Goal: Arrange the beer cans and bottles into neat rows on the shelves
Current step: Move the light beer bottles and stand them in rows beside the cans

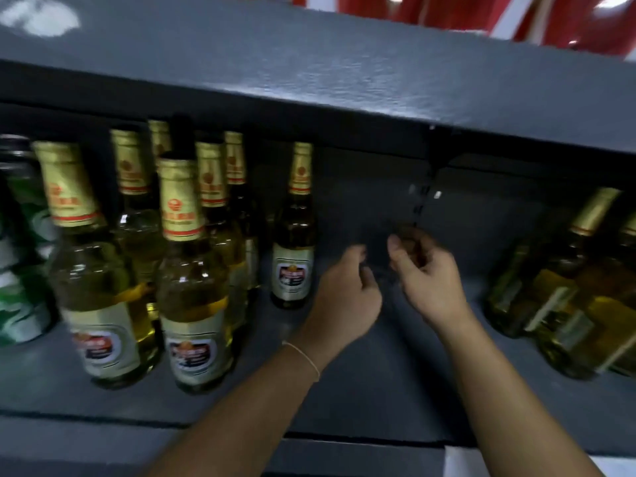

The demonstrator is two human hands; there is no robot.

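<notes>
Beer bottles [192, 270] with gold foil necks stand in loose rows at the left of the frame on the dark shelf [378, 373], one lone bottle [294, 235] set apart at centre. More bottles [564, 280] lean at the right edge. Your left hand [344, 297] and right hand [426, 273] hover close together over the bare middle, fingers loosely curled, each grip holding nothing. Green cans [20, 253] sit at far left.
</notes>
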